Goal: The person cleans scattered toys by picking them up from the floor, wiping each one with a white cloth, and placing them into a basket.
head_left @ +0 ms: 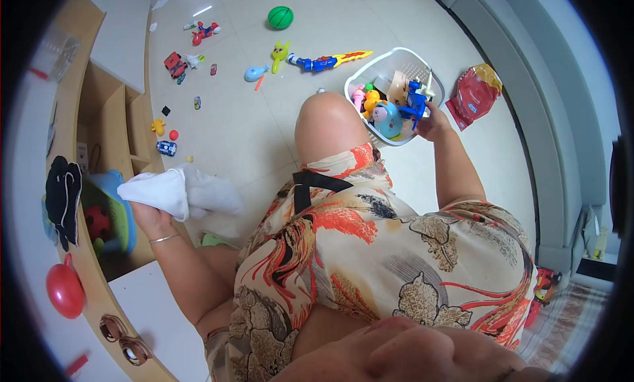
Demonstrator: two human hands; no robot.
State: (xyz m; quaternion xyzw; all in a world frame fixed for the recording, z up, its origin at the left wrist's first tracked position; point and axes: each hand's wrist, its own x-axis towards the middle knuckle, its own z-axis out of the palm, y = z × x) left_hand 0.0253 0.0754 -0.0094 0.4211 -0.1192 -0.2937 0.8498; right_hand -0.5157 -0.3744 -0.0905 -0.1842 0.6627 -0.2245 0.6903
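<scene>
My left hand [149,218], with a bracelet at its wrist, is closed on a white cloth [160,192] that hangs out to the right. Over the right side of a white basket [417,60], my right hand [434,122] has its fingers closed around a blue toy [414,104]. Inside the basket lie a yellow toy [371,103], a light blue round toy [388,121], pink toys and a brown piece. Part of my right fingers is hidden behind the blue toy.
A red bag [474,95] lies right of the basket. On the floor are a green ball [281,17], a toy sword [330,61], a red toy car [174,65] and several small toys. Shelving [109,91] stands left, a grey sofa [528,85] right.
</scene>
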